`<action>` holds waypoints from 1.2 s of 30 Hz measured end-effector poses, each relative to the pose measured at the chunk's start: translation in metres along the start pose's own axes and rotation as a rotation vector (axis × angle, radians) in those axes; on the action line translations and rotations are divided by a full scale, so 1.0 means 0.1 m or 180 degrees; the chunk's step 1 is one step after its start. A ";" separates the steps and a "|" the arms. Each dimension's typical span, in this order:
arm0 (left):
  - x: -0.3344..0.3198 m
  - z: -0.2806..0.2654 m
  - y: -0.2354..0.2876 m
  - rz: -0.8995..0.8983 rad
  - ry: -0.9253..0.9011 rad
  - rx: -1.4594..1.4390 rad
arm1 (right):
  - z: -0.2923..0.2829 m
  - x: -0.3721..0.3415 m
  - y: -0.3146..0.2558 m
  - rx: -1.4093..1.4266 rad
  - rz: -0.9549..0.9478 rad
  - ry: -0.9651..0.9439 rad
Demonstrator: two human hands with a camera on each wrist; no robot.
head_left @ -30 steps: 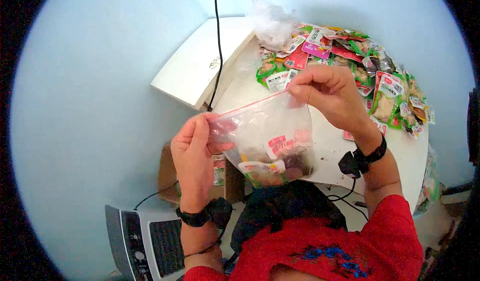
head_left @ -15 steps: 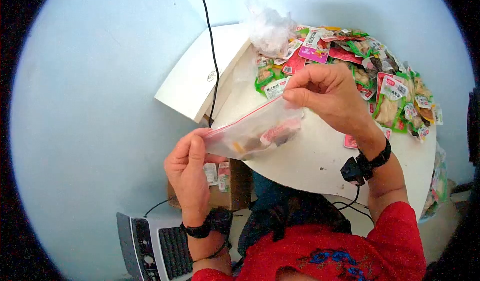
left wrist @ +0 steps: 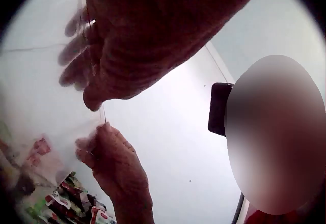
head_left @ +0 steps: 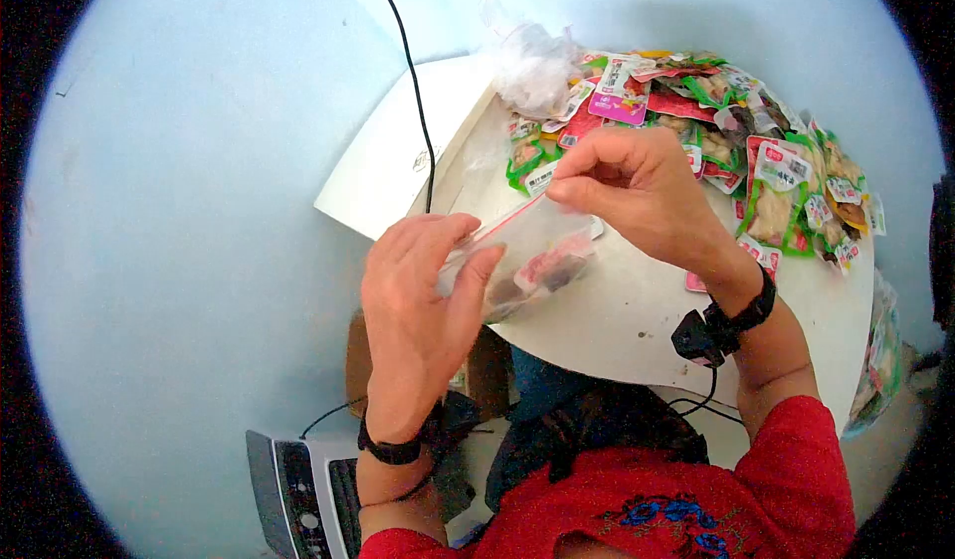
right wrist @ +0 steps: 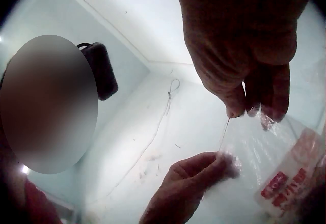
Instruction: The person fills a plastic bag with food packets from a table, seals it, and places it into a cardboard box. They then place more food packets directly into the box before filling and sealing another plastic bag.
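A clear zip bag [head_left: 532, 236], a printed packet [head_left: 547, 266] showing through it, hangs above the worktop [head_left: 597, 335]. At the bag's nine o'clock, the left hand [head_left: 413, 295] has its red-lined edge between thumb and fingers; at two o'clock, the right hand's [head_left: 647, 196] grip pinches the other end. Heaped food packets [head_left: 706, 116] lie beyond, toward one o'clock.

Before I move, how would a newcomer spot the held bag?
Find the white table, then the left hand and right hand in front. The clear bag runs between them. Unlike the crumpled bag beyond, it has a red strip along its edge.
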State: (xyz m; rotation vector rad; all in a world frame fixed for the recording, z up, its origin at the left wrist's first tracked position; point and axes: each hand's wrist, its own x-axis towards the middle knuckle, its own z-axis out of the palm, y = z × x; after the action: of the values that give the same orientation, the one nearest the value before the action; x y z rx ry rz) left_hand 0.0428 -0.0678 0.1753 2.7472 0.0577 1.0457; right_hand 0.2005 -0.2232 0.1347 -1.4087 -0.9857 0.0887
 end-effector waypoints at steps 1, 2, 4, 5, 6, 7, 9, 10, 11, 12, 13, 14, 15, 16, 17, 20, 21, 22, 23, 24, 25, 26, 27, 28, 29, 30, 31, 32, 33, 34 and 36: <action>0.01 0.01 0.00 -0.0128 -0.0012 -0.0110 | -0.01 0.00 -0.01 0.0072 0.0053 -0.0066; 0.03 0.01 0.01 -0.0253 -0.0025 -0.0218 | -0.02 0.00 -0.02 0.0145 0.0103 -0.0131; 0.05 0.01 0.01 -0.0251 -0.0004 -0.0249 | -0.03 0.01 -0.03 0.0315 0.0078 -0.0205; 0.06 0.00 0.02 -0.0258 0.0007 -0.0265 | -0.02 0.01 -0.02 0.0409 0.0006 -0.0221; 0.05 0.01 0.01 -0.0346 0.0003 -0.0317 | -0.02 0.01 -0.01 0.0502 -0.0065 -0.0238; 0.04 0.02 -0.01 -0.0433 0.0000 -0.0371 | -0.03 0.02 0.01 0.0430 -0.0073 -0.0292; 0.04 0.01 -0.02 -0.0557 -0.0036 -0.0467 | -0.06 0.04 0.06 0.0288 -0.0089 -0.0392; 0.03 0.00 -0.01 -0.0596 -0.0066 -0.0509 | -0.06 0.04 0.07 0.0412 0.0022 -0.0401; 0.04 -0.01 0.00 -0.0636 -0.0096 -0.0549 | -0.06 0.05 0.08 0.0538 0.0131 -0.0412; 0.04 -0.01 0.00 -0.0697 -0.0134 -0.0578 | -0.06 0.05 0.08 0.0665 0.0241 -0.0424; 0.04 -0.02 0.00 -0.0759 -0.0171 -0.0607 | -0.05 0.05 0.09 0.0748 0.0237 -0.0427; 0.04 -0.03 0.00 -0.0821 -0.0208 -0.0637 | -0.05 0.05 0.09 0.0829 0.0233 -0.0431; 0.04 -0.03 0.00 -0.0818 -0.0207 -0.0640 | -0.05 0.05 0.10 0.0909 0.0228 -0.0435; 0.04 -0.03 0.00 -0.0814 -0.0207 -0.0644 | -0.05 0.05 0.11 0.0962 0.0243 -0.0443; 0.04 -0.03 -0.01 -0.0809 -0.0208 -0.0647 | -0.04 0.05 0.14 0.1016 0.0258 -0.0450; 0.04 -0.03 0.02 -0.0860 -0.0189 -0.0623 | 0.07 0.03 0.19 0.1042 0.0086 -0.0384; 0.05 -0.03 0.03 -0.0824 -0.0205 -0.0644 | 0.11 0.01 0.19 0.1027 -0.0006 -0.0345; 0.05 -0.03 0.03 -0.0786 -0.0223 -0.0667 | 0.14 0.01 0.21 0.1063 0.0084 -0.0467; 0.05 -0.03 0.04 -0.0746 -0.0241 -0.0688 | 0.16 0.00 0.23 0.1101 0.0174 -0.0588; 0.06 -0.03 0.03 -0.0713 -0.0244 -0.0683 | 0.17 -0.01 0.24 0.1141 0.0265 -0.0708; 0.05 -0.03 0.01 -0.0684 -0.0243 -0.0678 | 0.18 -0.01 0.22 0.1104 0.0297 -0.0669; 0.04 -0.03 -0.01 -0.0657 -0.0241 -0.0672 | 0.18 -0.01 0.18 0.1067 0.0329 -0.0633; 0.03 -0.05 -0.03 -0.0695 -0.0249 -0.0627 | 0.18 -0.02 0.15 0.1028 0.0362 -0.0600; 0.01 -0.09 -0.06 -0.0734 -0.0257 -0.0582 | 0.18 -0.02 0.13 0.1164 0.0414 -0.0581; -0.01 -0.13 -0.10 -0.0771 -0.0266 -0.0537 | 0.19 -0.02 0.11 0.1299 0.0466 -0.0560; -0.03 -0.17 -0.15 -0.0826 -0.0288 -0.0495 | 0.19 -0.02 0.10 0.1435 0.0517 -0.0537; -0.05 -0.23 -0.21 -0.0878 -0.0308 -0.0453 | 0.17 -0.02 0.11 0.1311 0.0472 -0.0549; -0.06 -0.29 -0.27 -0.0931 -0.0329 -0.0409 | 0.15 -0.01 0.13 0.1189 0.0428 -0.0561; -0.07 -0.36 -0.34 -0.0968 -0.0443 -0.0454 | 0.15 0.00 0.15 0.1069 0.0386 -0.0573; -0.07 -0.45 -0.42 -0.1012 -0.0558 -0.0494 | 0.17 -0.01 0.17 0.1163 0.0374 -0.0564; -0.09 -0.53 -0.48 -0.1071 -0.0648 -0.0542 | 0.22 -0.02 0.20 0.1343 0.0347 -0.0551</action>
State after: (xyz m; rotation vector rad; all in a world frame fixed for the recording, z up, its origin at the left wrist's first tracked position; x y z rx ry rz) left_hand 0.0027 -0.0129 0.1980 2.5547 0.3679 0.6485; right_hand 0.1955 -0.2027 0.1140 -1.0757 -0.9634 0.4794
